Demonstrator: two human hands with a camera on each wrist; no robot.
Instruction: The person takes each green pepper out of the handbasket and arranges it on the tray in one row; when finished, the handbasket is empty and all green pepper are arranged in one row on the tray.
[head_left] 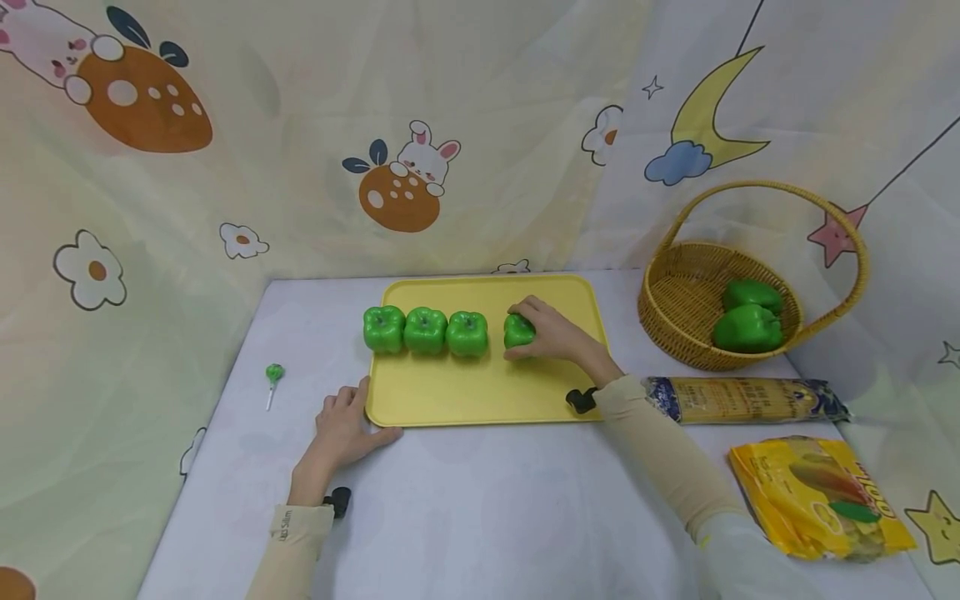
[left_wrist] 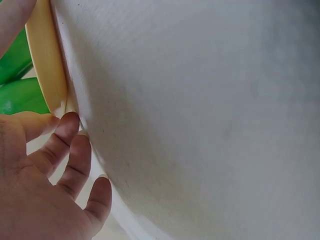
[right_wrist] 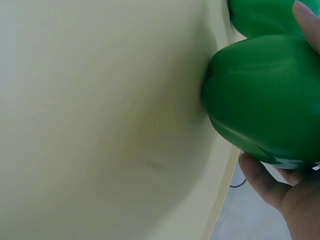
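Observation:
My right hand [head_left: 552,331] grips a green bell pepper [head_left: 517,332] between thumb and fingers, over the right half of a yellow tray [head_left: 442,398]. In the right wrist view the same bell pepper [right_wrist: 265,100] stands close against the tray surface, with another green one beyond it. Three more green bell peppers [head_left: 425,331] line up side by side to its left, the leftmost at the tray's edge. At the tray's front left corner my left hand [head_left: 345,429] rests with fingers spread, touching the rim. The left wrist view shows its loosely bent fingers [left_wrist: 75,165] beside the rim.
A wicker basket [head_left: 675,335] with a tall handle stands at the back right and contains two green bell peppers [head_left: 748,328]. In front of it lie a long noodle packet [head_left: 742,400] and a yellow mango snack bag [head_left: 825,500]. A green lollipop [head_left: 274,372] lies at far left.

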